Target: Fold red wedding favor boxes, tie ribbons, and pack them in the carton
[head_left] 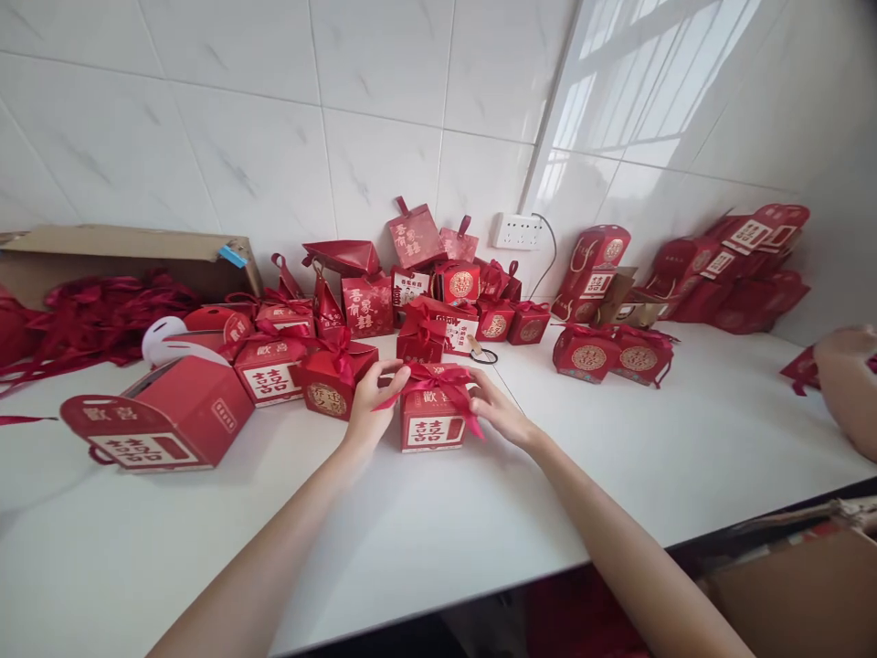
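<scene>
A red gift box (pixel 433 431) with a white double-happiness label stands upright on the white table in front of me. A dark pink ribbon (pixel 438 385) is tied in a bow across its top. My left hand (pixel 374 395) is closed on the ribbon's left end at the box's upper left corner. On the other side, my right hand (pixel 501 408) has its fingers closed at the ribbon's right end, beside the box. Just left of my left hand stands another red box (pixel 326 393) with a gold emblem and a bow.
At the left lie an unclosed red box (pixel 184 411) and a carton (pixel 130 242) of red ribbons (pixel 110 311). Finished-looking boxes crowd the back, near a power strip (pixel 517 232) and a black hair tie (pixel 485 356). Two boxes (pixel 609 355) stand right; another person's arm (pixel 850 384) reaches in.
</scene>
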The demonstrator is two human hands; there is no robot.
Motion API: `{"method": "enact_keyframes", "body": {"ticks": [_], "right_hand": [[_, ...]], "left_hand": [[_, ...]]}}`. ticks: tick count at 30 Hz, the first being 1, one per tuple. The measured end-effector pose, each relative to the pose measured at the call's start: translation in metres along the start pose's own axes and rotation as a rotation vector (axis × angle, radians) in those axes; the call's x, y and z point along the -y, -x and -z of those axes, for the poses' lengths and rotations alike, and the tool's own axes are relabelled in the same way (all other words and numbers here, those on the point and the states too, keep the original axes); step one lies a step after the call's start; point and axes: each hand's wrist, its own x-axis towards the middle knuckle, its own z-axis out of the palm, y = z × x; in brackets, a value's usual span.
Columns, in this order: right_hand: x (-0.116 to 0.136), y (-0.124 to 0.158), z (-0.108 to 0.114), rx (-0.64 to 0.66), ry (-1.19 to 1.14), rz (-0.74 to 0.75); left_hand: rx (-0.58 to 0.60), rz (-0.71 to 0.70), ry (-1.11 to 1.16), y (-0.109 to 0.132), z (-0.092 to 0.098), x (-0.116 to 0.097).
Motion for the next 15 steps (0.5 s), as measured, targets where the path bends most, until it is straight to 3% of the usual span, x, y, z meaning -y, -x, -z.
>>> {"method": "enact_keyframes", "body": {"ticks": [2,5,9,12,15], "right_hand": [[0.0018,0.0031,-0.0008,0.06,0.047,0.032],[0.0011,0.0032,-0.0046,0.023,0.129,0.063],[-0.0055,0.0014,-0.0065,-0.088,0.246,0.196],[-0.0063,0.0019,-0.0043,-0.097,0.323,0.272],[-0.0013,0.0042,-0.0037,-0.036,0.192,0.236]], "left_hand": [[0.04,0.013,0.041,0.0014,-0.0009,0.0002],[0.043,-0.008,0.072,0.0048,-0.003,-0.0013],[0.014,-0.146,0.07,0.0083,-0.0052,-0.0071],[-0.052,-0.247,0.054,0.0097,-0.0071,-0.0084],[-0.103,-0.25,0.042,0.0104,-0.0086,-0.0058]]}}
